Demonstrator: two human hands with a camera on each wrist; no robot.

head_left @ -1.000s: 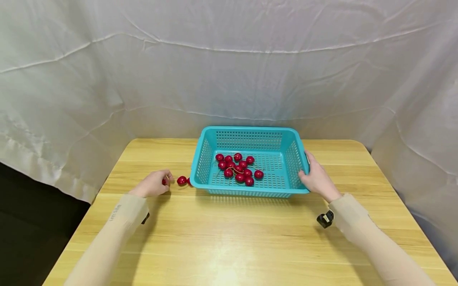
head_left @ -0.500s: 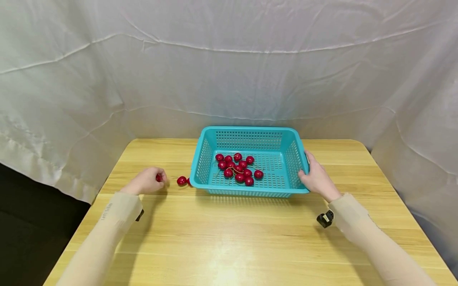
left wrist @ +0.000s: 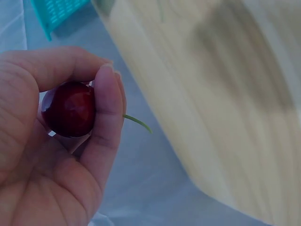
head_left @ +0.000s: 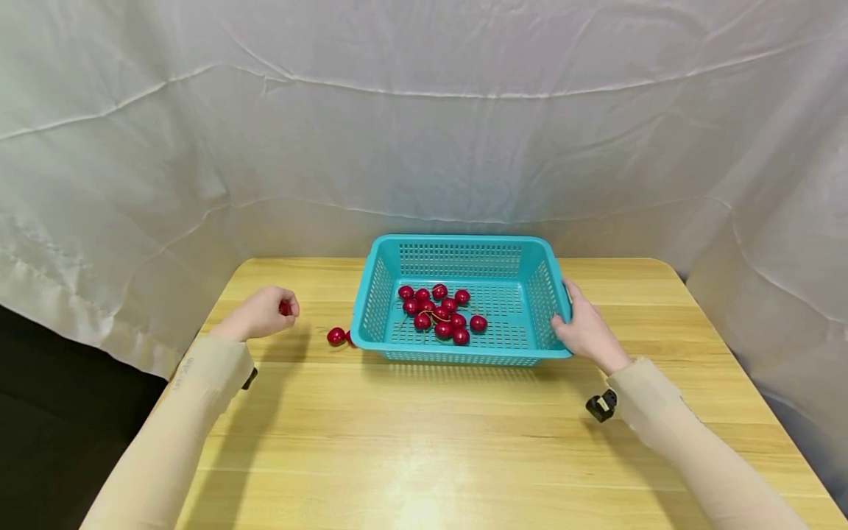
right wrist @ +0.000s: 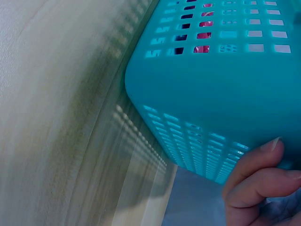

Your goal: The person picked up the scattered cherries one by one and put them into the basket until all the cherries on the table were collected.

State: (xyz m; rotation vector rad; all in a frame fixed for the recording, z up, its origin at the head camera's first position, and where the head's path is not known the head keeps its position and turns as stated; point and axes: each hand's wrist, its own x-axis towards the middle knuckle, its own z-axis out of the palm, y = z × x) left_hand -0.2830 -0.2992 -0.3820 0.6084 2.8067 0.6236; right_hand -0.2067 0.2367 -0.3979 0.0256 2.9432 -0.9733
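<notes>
My left hand [head_left: 260,313] is raised over the left part of the table, its thumb and fingers curled round a dark red cherry [left wrist: 70,109]. The cherry's green stem [left wrist: 138,122] sticks out past the fingers in the left wrist view. At the right, my right hand [head_left: 586,333] grips the side rim of a turquoise plastic basket [head_left: 464,353]. Bent fingers [right wrist: 256,183] show against the basket in the right wrist view. Several cherries [head_left: 442,313] lie inside, mostly toward its left half. Beside the basket's left end sits a loose cherry [head_left: 336,336]; another [head_left: 351,338] is partly hidden by the rim.
The light wooden table [head_left: 411,442] carries the basket near its back edge. White cloth [head_left: 437,147] hangs behind and at both sides. Dark fabric [head_left: 59,427] shows at the lower left.
My left hand has moved left and back, rising off the table with the cherry, away from the two loose ones. The right hand and the basket have stayed put.
</notes>
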